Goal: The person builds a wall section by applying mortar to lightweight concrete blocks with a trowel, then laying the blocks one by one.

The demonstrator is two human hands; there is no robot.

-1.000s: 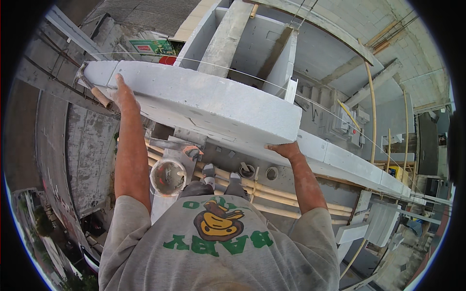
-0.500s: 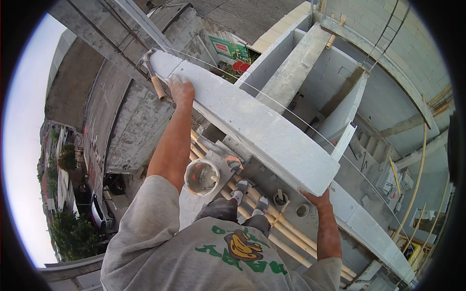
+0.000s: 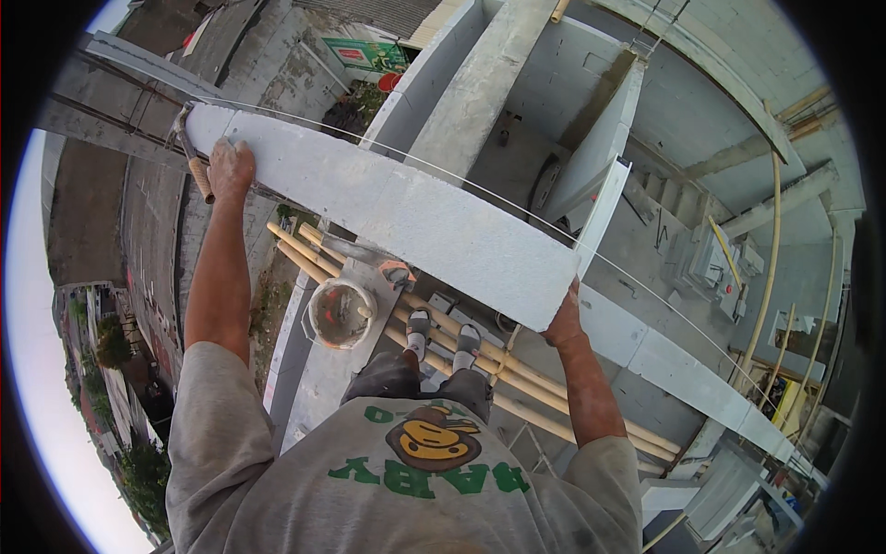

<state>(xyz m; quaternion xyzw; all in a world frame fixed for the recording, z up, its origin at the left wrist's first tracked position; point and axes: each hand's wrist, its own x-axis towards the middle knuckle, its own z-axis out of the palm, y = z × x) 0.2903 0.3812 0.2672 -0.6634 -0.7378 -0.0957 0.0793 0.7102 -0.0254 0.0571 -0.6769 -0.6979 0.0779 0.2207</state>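
Upper left: hammer with tan-wrapped handle hangs at wall end. Left hand just right of it, fingers bent over near edge of long white block; thumb hidden, can't tell if pinching. Block slants from upper left to center right, top face toward camera; a second ago its broad near side showed too. Mortar bucket sits below block, left of center; bamboo poles run right from there. Right hand cups block's right end, now against end face, earlier under the corner; fingers partly hidden, can't tell if pinching. White block course continues lower right, string alongside.
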